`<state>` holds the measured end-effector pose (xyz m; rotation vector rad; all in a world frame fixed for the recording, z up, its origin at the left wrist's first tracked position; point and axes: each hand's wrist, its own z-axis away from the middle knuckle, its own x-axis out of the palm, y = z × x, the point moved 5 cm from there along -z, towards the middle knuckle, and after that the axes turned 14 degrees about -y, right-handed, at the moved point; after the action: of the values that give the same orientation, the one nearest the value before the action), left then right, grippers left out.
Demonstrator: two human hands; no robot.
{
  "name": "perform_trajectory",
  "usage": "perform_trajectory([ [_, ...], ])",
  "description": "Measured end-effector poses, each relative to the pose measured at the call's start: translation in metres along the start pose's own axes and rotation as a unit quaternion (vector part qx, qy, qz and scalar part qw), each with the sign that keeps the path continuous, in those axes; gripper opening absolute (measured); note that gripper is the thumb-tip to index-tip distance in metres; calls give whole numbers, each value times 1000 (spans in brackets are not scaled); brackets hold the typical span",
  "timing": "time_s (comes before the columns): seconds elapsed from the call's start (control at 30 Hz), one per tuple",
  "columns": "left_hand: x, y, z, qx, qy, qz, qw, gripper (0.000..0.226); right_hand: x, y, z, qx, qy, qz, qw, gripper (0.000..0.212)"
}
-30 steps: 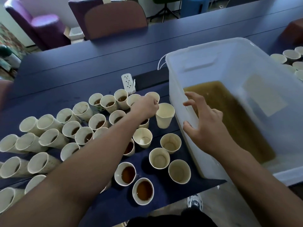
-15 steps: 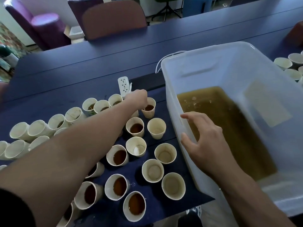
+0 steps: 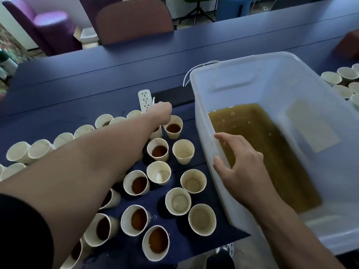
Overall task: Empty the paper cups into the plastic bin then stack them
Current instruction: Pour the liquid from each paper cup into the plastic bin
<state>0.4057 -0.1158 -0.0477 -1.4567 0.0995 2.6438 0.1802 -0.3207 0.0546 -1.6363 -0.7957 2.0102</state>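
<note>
Many white paper cups stand on the dark blue table (image 3: 77,90). Some hold brown liquid, such as one (image 3: 173,127) in the far row and one (image 3: 157,242) at the near edge; others, like one (image 3: 183,151), are empty. My left hand (image 3: 160,113) reaches over them to the far row, above a half-hidden cup (image 3: 157,133); its fingers are hidden behind its back. The clear plastic bin (image 3: 235,62) on the right holds brown liquid (image 3: 262,152). My right hand (image 3: 240,168) hovers at the bin's left wall, fingers spread and relaxed, thumb outside.
Several empty cups (image 3: 19,152) lie tipped along the left. A white power strip (image 3: 144,98) lies just beyond my left hand. More cups (image 3: 342,81) stand right of the bin. Chairs (image 3: 134,20) line the far side. The table's near edge (image 3: 194,251) runs below the cups.
My left arm has stretched farther away, from a nearer cup to the far row by the power strip. The right hand stays at the bin's left wall.
</note>
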Motion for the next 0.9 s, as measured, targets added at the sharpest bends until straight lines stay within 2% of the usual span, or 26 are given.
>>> perform_trajectory([
  [0.07,-4,1,6,4,8,5,1000,26,0,0,0,1,-2,1,1000,46],
  [0.2,-17,0,22,7,25,13,1000,9,1,1,0,-2,5,4,1000,46],
  [0.5,-69,-22,96,2,79,93,992,14,3,-5,-1,0,23,35,999,46],
  [0.67,-105,-17,169,32,106,168,980,25,0,-29,5,-48,29,56,997,49],
  [0.73,-112,-9,199,53,117,191,973,26,-1,-40,5,-62,19,42,997,55],
  [0.9,-108,15,248,114,108,265,951,26,3,-57,4,-65,-21,-71,995,90],
])
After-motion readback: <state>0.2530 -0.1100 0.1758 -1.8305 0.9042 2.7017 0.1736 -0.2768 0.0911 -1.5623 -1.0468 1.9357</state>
